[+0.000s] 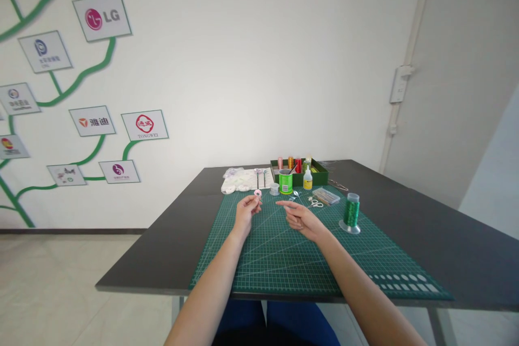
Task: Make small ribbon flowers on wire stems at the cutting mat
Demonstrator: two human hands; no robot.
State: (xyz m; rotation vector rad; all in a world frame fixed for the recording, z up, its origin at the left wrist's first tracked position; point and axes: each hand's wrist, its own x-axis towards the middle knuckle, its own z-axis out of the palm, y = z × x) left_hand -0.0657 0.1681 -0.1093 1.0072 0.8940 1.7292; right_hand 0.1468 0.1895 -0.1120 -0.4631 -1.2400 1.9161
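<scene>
2 hands (245, 216) (300, 219), 1 pink ring (258, 191)

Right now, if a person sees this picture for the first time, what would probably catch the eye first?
Probably the centre: above the green cutting mat, the left hand holds a small pink-and-white round piece, and the right hand extends its index finger toward it. Next may come the spool of green thread, upright near the mat's right edge, and the logo cards on the wall at left.
</scene>
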